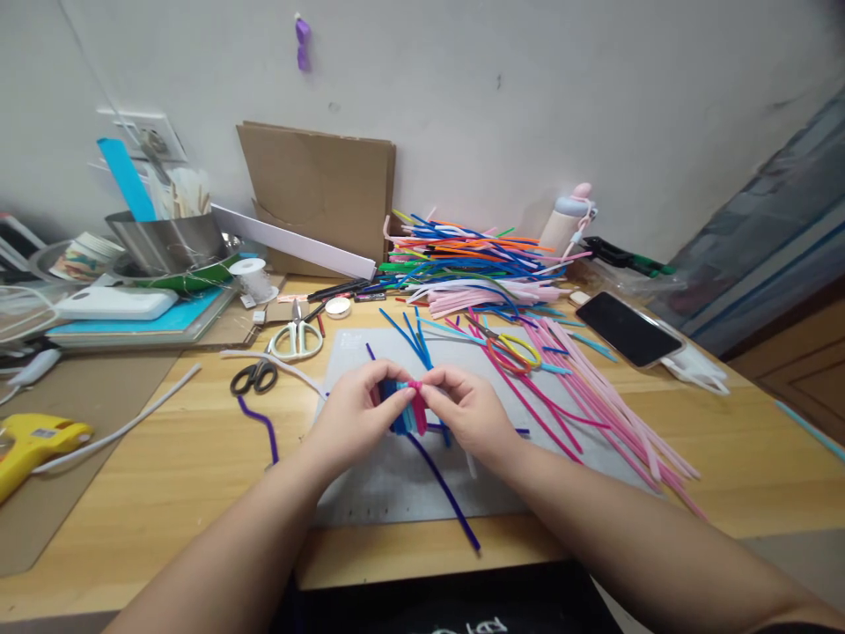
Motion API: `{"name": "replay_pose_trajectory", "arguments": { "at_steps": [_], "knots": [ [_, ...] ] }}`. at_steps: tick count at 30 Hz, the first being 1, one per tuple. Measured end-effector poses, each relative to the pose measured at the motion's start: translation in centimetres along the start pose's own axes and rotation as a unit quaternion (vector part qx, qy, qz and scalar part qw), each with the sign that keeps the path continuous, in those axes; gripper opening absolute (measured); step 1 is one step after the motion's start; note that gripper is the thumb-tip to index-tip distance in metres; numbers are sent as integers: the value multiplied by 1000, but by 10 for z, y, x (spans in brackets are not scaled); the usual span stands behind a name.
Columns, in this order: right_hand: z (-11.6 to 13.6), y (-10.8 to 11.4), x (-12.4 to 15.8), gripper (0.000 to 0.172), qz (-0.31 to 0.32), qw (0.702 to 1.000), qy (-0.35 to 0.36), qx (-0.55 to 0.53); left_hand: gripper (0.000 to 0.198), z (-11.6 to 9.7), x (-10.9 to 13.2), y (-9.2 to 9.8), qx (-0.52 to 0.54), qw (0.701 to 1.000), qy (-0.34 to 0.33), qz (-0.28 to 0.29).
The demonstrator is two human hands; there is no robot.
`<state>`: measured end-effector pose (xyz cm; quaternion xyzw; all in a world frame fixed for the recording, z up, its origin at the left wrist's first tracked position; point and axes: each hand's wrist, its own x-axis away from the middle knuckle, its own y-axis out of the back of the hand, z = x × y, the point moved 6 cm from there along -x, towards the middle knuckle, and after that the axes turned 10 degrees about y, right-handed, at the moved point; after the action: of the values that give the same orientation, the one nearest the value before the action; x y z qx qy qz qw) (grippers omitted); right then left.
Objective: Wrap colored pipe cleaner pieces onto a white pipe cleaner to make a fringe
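My left hand [362, 409] is closed on a small piece made of bent pipe cleaners [400, 421], its strands running from dark blue through light blue to pink. On the other side, my right hand [470, 409] pinches the bright pink pipe cleaner [420, 414] at the top of that piece. Both hands are held over a grey mat [370, 493], fingertips nearly touching. A dark purple pipe cleaner [445, 493] sticks out below toward the table's front edge. Blue pipe cleaners [415, 339] lie just behind my hands. My fingers hide part of the piece.
Scissors with pale handles [296, 339], black-handled scissors [254, 377] and yellow-handled scissors [518, 350] lie around the mat. Pink pipe cleaners [613, 401] spread to the right, beside a phone [627, 328]. A yellow glue gun [33, 445] lies left; a multicoloured pipe-cleaner pile [475, 260] sits behind.
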<state>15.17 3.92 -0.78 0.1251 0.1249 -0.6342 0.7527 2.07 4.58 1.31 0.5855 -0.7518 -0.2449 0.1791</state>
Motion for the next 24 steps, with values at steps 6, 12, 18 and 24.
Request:
{"name": "replay_pose_trajectory", "arguments": {
  "at_steps": [6, 12, 18, 24],
  "knots": [
    [4, -6, 0, 20, 67, 997, -36, -30, 13, -4, 5, 2, -5, 999, 18, 39],
    [-6, -8, 1, 18, 104, 989, -101, -32, 6, -13, 8, 4, -61, 997, -35, 24],
    [-9, -6, 2, 19, 118, 985, -129, -6, 6, -14, 8, 4, -73, 996, -52, 24],
    [-8, -6, 3, 24, 137, 975, -169, -38, 7, -14, 8, 4, -84, 995, -51, 22]
  ]
}}
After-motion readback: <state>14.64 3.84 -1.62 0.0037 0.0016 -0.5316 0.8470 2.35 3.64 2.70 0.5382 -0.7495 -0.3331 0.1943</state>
